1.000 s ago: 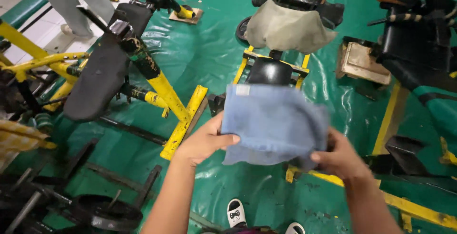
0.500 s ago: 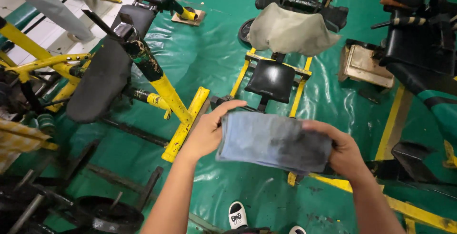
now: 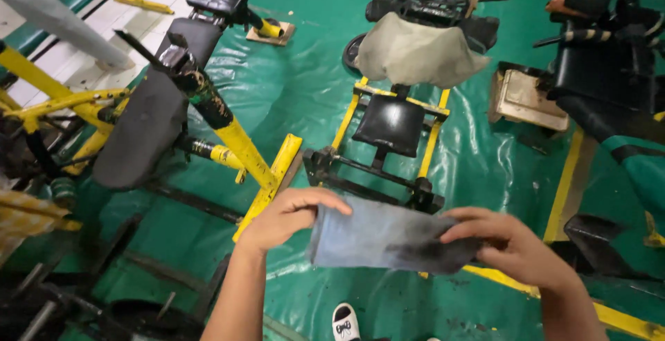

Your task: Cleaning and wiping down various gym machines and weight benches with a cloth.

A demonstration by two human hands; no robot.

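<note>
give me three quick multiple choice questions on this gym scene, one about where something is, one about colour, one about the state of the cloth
1. Where does the tan cover lie?
A. on the machine beyond the small black seat pad
B. on the white tiles
C. over the person's arm

2. What colour is the floor sheet under the machines?
A. red
B. green
C. white

3. How is the blue cloth held?
A. hanging from one hand
B. lying on the floor
C. folded and held at both ends by two hands

Answers:
1. A: the tan cover drapes the machine just past the black seat pad.
2. B: the floor sheet is shiny green.
3. C: the left hand and right hand each grip an end of the folded blue cloth, which shows a dark stain.
</note>
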